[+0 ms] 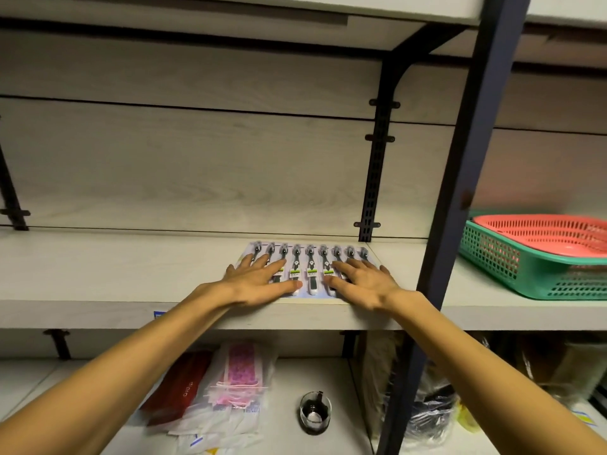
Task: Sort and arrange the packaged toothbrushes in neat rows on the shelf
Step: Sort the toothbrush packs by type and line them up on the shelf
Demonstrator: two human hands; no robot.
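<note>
Hands flat on packaged toothbrushes (310, 266): left hand (259, 280) and right hand (364, 284), fingers straight, gripping nothing, press the row's ends; handles point toward the shelf (115, 274) edge.

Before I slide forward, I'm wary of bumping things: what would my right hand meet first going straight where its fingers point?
Probably nothing but the toothbrush packs under the right hand, then the back panel.
</note>
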